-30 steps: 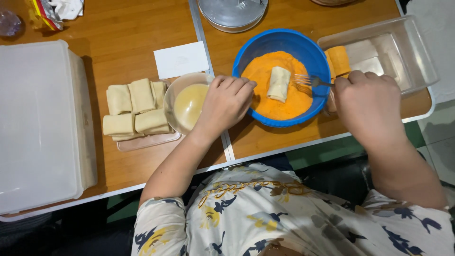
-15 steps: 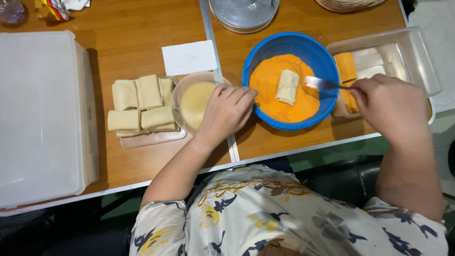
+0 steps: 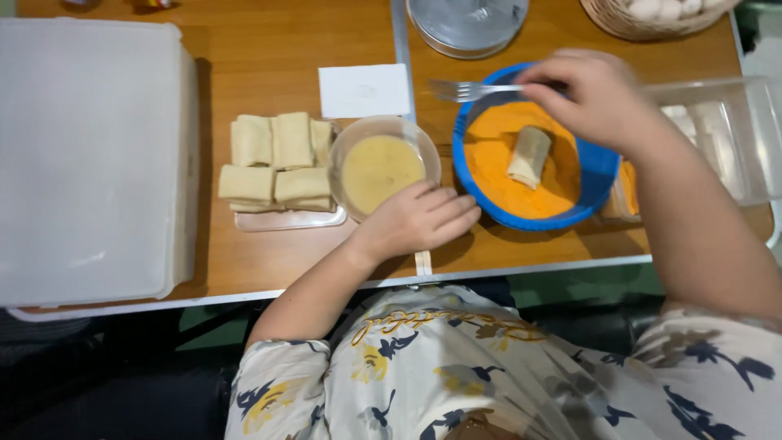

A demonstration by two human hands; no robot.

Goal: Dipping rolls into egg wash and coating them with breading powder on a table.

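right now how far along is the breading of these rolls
Done: coated orange pieces lie in the clear tray. In hand: one roll sits in the blue bowl of crumbs; right hand holds a fork, left hand rests by the batter bowl. Left: plain rolls waiting.

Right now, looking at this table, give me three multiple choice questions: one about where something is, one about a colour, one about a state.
1. Where does the one roll apart from the stack lie?
A. in the blue bowl of orange crumbs
B. in the glass bowl of batter
C. on the white paper

2. What colour are the crumbs?
A. green
B. orange
C. white

3. What does the right hand hold?
A. nothing
B. a spoon
C. a fork

Answers: 1 A, the roll lies on the crumbs in the blue bowl. 2 B, they are bright orange. 3 C, the fork sticks out left of the fingers, its tines over the bowl's rim.
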